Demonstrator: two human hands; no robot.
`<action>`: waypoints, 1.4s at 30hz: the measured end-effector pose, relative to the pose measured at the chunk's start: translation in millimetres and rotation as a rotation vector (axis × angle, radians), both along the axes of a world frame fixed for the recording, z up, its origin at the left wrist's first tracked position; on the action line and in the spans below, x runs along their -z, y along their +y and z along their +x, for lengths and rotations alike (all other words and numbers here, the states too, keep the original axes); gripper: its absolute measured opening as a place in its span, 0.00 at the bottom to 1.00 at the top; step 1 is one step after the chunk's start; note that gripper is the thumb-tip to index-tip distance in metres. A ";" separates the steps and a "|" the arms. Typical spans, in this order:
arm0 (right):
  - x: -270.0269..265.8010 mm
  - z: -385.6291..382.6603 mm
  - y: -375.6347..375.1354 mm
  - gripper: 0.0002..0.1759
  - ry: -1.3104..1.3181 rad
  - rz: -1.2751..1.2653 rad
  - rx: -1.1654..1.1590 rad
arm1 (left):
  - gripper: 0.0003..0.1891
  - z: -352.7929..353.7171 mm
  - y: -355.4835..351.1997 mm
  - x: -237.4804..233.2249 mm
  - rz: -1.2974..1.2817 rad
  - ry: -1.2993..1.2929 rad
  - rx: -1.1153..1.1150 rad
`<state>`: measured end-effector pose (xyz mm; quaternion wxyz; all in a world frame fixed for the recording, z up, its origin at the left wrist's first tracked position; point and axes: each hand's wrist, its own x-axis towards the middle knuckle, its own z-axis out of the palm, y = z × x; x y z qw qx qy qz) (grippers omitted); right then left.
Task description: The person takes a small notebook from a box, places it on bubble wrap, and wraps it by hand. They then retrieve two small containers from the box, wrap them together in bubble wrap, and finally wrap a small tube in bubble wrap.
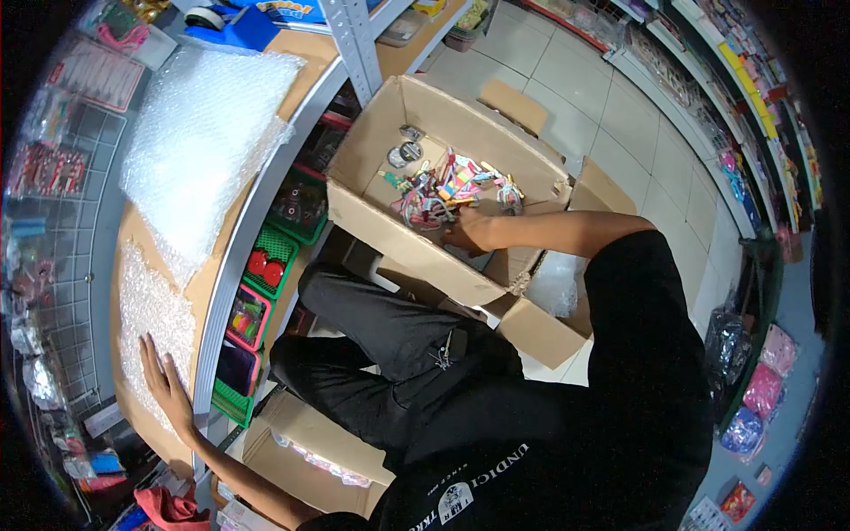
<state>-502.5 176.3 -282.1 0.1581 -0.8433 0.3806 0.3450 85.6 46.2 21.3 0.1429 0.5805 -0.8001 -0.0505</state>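
My left hand (165,382) lies flat, fingers stretched, on a smaller sheet of bubble wrap (159,305) on the shelf top. Inside a large open cardboard box (416,243), my right hand (471,232) reaches down at the near edge of a pile of small colourful items (456,181). Its fingertips are partly hidden, so whether it grips one of them does not show. Two round, dark-and-clear items (405,155) sit in the box beyond the pile. A larger bubble wrap sheet (208,142) covers the far part of the shelf top.
Green and pink baskets (251,314) with small goods fill the shelf below the top. Another open cardboard box (297,451) stands by my legs. Clear plastic wrap (556,285) lies beside the large box. Stocked racks (708,97) line the right; a wire grid (66,257) hangs left.
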 end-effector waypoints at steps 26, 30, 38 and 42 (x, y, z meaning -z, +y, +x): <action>-20.2 -19.4 2.0 0.30 -0.084 -0.081 -0.022 | 0.25 10.9 -1.1 8.0 -0.051 0.053 -0.009; -18.2 -22.7 0.4 0.29 -0.075 -0.074 0.031 | 0.25 11.7 -1.9 9.2 -0.044 0.067 -0.011; -12.2 -19.0 -5.0 0.27 -0.046 -0.074 0.139 | 0.25 12.6 -1.0 9.4 -0.065 0.052 0.002; -12.8 -15.4 -10.4 0.26 -0.048 -0.073 0.176 | 0.25 12.4 -1.3 9.3 -0.062 0.065 0.006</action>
